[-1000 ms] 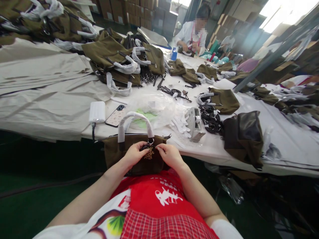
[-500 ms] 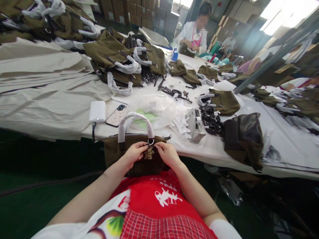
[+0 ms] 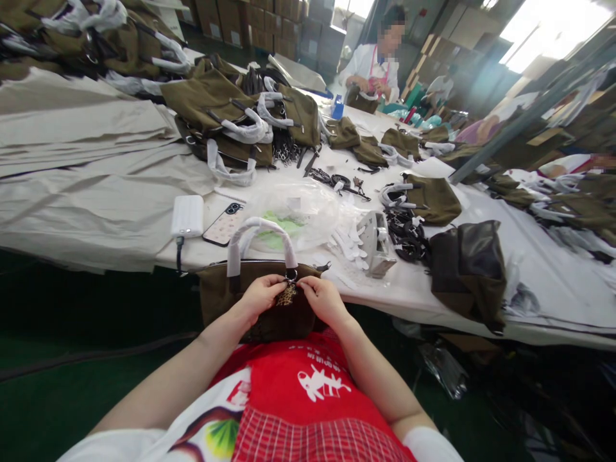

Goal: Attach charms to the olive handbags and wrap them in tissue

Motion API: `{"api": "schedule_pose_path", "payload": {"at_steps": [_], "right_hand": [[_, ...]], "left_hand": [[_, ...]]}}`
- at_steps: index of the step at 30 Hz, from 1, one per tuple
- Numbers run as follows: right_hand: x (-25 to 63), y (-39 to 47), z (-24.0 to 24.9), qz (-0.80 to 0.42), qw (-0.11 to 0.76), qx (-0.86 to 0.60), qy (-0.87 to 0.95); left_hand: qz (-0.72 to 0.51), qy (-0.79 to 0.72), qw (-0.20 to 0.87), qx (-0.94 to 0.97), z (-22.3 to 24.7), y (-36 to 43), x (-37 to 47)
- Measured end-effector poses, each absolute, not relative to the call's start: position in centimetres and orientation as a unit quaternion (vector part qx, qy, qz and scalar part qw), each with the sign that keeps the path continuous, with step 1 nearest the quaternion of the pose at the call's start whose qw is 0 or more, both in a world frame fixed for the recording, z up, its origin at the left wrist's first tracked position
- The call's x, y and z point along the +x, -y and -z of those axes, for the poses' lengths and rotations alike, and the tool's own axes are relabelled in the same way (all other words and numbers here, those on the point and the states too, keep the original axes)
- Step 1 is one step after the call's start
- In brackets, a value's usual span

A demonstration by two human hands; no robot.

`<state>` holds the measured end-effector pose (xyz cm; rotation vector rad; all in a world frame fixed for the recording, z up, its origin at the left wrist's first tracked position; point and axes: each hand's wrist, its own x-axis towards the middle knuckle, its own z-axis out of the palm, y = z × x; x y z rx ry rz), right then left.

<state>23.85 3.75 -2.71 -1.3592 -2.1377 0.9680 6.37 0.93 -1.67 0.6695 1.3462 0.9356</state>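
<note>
An olive bag (image 3: 216,292) with wrapped white handles (image 3: 262,224) stands upright between my body and the table edge. From a metal ring (image 3: 291,274) at the right foot of its handle hangs a spotted gold charm (image 3: 287,294). My left hand (image 3: 264,295), fingers pinched, is at the left side of the ring and charm. On the right side my right hand (image 3: 321,295) pinches too, thumb and forefinger close to the ring. What lies between the fingertips of either hand is too small to make out.
A white power bank (image 3: 187,217), a phone (image 3: 224,224), a clear plastic bag (image 3: 308,205) and a metal dispenser (image 3: 378,247) lie beyond the bag. Olive bags (image 3: 206,102) are piled farther back. A dark bag (image 3: 466,273) overhangs the edge at right. A person (image 3: 373,70) works across the table.
The charm has shifted slightly and turned beneath the ring. My hands have barely moved. Across the table, the person's hands have moved a little over a bag.
</note>
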Motion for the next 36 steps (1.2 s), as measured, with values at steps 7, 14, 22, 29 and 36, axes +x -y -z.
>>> {"api": "schedule_pose_path", "payload": {"at_steps": [7, 14, 22, 29, 36], "right_hand": [[23.7, -3.4, 2.2, -0.305, 0.189, -0.499, 0.789], [23.4, -3.2, 2.1, -0.289, 0.185, -0.5, 0.795], [23.3, -2.7, 1.6, -0.218, 0.155, -0.519, 0.812], [23.0, -2.4, 1.5, -0.171, 0.123, -0.512, 0.833], [23.0, -3.0, 1.7, -0.2, 0.138, -0.487, 0.839]], "left_hand": [[-0.42, -0.59, 0.622, 0.298, 2.3, -1.0, 6.3], [-0.416, -0.587, 0.621, 0.31, 3.2, -1.3, 6.0], [-0.4, -0.599, 0.608, 0.333, 2.6, -1.2, 5.9], [-0.396, -0.617, 0.565, 0.378, 2.9, -0.9, 5.9], [-0.362, -0.627, 0.563, 0.398, 3.2, -0.9, 5.6]]}}
